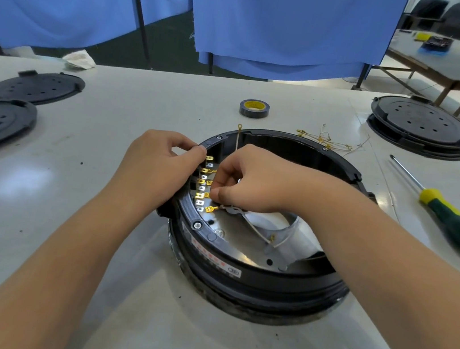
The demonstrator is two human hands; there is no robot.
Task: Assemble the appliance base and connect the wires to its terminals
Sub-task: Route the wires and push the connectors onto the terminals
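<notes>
Right hand (247, 181): grip curled, thumb and fingertips pinched together on a gold connector at the terminals (203, 183). Wire (237, 142) rises from behind this hand and ends in a ring lug above the rim.

Left hand (155, 164): grip curled over the base (260, 280) rim at 9 o'clock, thumb and forefinger closed together at the top of the terminal row; whether they hold anything, cannot tell.

Terminals: one column of gold and silver tabs inside the base wall at 9 o'clock; exact count unclear. One more gold connector on a white lead lies just below the right hand.

Base: black ring, open top, metal plate inside, bench (121, 292) centre. Front label has red and white writing, too small to read.

Outward: tape roll (254, 108) at 12 o'clock, one, writing on its yellow core not legible. Loose wires (328, 139) at 1 o'clock, a tangled bunch, uncounted. Screwdriver (445, 211) at 3 o'clock, one, green-yellow handle. Black lids: two (34, 86) at 9 to 10 o'clock, a stack of two (422, 127) at 2 o'clock. Cloth (79, 58) at 11 o'clock.
</notes>
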